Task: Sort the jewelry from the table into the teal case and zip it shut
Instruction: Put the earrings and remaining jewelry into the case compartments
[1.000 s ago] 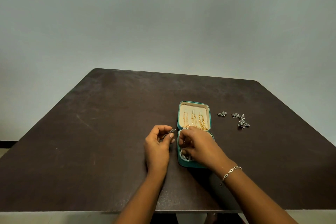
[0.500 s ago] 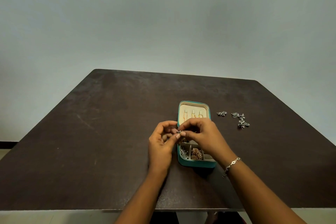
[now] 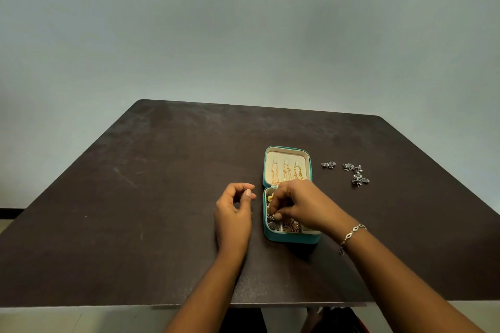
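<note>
- The teal case (image 3: pixel 290 238) is lying open on the worktop (image 3: pixel 162 197), partly filled.
- The right hand (image 3: pixel 297 203) is dipping curled fingers (image 3: pixel 274 208) into its tray — grip unclear; the left hand (image 3: pixel 234 213) is idling loose, empty.
- Silver pieces (image 3: pixel 356 174) are waiting beside it — zipping too.

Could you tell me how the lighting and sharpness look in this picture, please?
Head view: dim, even light; a soft shadow falls on the table beneath the right hand and teal case; the loose jewelry looks small and slightly soft.
</note>
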`<state>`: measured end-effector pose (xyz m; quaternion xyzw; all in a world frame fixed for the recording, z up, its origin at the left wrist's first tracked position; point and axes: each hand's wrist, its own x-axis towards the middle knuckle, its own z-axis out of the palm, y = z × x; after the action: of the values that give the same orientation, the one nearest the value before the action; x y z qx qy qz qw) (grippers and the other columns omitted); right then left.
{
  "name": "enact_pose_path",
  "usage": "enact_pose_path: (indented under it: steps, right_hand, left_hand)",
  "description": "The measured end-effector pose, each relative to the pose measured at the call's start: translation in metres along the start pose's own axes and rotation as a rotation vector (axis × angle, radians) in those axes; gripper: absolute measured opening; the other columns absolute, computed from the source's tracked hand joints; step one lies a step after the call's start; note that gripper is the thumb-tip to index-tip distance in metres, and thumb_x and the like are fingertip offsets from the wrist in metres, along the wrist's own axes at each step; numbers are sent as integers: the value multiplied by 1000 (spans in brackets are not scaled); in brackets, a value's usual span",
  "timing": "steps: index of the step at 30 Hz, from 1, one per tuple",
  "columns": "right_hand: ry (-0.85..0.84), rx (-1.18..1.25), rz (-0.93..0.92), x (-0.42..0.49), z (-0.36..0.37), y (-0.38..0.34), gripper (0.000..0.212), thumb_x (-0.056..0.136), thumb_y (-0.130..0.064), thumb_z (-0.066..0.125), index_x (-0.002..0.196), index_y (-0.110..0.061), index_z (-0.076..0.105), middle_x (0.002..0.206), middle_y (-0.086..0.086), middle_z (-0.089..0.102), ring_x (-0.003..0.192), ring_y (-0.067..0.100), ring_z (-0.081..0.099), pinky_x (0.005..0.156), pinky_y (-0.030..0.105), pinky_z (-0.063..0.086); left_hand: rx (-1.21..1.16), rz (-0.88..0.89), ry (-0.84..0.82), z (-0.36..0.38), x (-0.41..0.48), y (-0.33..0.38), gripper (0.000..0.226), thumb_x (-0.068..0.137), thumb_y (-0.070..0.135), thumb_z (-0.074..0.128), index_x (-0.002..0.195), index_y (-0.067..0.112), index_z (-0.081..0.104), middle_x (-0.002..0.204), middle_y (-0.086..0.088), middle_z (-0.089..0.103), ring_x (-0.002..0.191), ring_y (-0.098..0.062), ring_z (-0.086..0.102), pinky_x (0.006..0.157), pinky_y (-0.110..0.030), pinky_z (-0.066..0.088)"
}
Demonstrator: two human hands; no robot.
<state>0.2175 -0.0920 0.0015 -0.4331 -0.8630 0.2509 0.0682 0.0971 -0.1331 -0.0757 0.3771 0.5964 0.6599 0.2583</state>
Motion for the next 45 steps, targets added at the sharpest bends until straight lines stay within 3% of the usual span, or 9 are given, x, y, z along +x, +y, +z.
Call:
enact_pose_path:
  steps: [4,10,15,21,26,30,34,39,45]
  right_hand:
    - [-35,-61,-13,3,-2,-3,10,79,0,64,85,-6,70,85,6,71,79,12,63,80,24,50]
    - [-28,-128,-17,8,5,1,15,78,-2,65,78,-17,64,84,3,69,84,16,65,83,33,51]
    - [60,-190,-28,8,10,4,10,77,-5,66,79,-14,67,69,-11,48,63,2,48,56,12,33]
    - [86,-150,-70,6,13,11,11,78,-4,63,80,-14,68,71,-9,60,62,-2,51,61,11,37]
    - [346,20,-138,-4,9,27,10,78,-6,68,80,-15,69,77,-10,58,69,-2,50,65,13,38]
    - [550,13,-196,-20,-2,52,12,76,-2,69,81,-13,68,80,-6,62,75,10,58,67,22,47]
    - [589,-81,-228,-39,-11,82,15,75,1,69,82,-12,67,82,-10,58,75,5,54,66,18,44]
    - [677,-63,-140,-59,-11,124,16,74,3,69,78,-13,66,78,-8,59,76,6,53,65,15,43]
    - [858,269,225,-63,-12,168,15,78,0,66,73,-15,65,84,3,63,72,6,56,61,9,38]
  left_hand:
    - [21,-4,-3,0,0,1,20,89,8,54,80,25,62,73,8,66,78,-18,62,70,-48,51]
    - [38,0,-12,1,-1,1,22,88,8,55,80,27,62,73,8,66,75,-26,61,66,-44,51]
    - [54,10,-33,0,-2,2,27,87,4,55,77,29,59,71,9,64,66,-4,55,60,-20,42]
    - [65,23,-43,1,-1,2,26,87,3,56,77,27,60,72,9,64,66,7,56,56,-10,41]
    - [98,50,-20,1,-3,1,25,88,8,55,78,30,59,75,6,65,63,-4,54,55,-20,39]
    - [173,225,63,3,-7,3,14,91,15,51,86,26,59,81,-1,63,73,-5,52,56,-7,36]
    - [156,383,121,9,-11,10,16,91,34,42,88,27,57,80,13,57,78,-8,55,59,-14,42]
    - [94,444,37,36,-27,20,21,89,40,39,92,28,56,91,14,54,82,-12,61,63,-28,52]
    - [127,673,-167,91,-63,29,12,88,20,46,93,19,56,85,6,58,81,-6,50,73,-13,39]
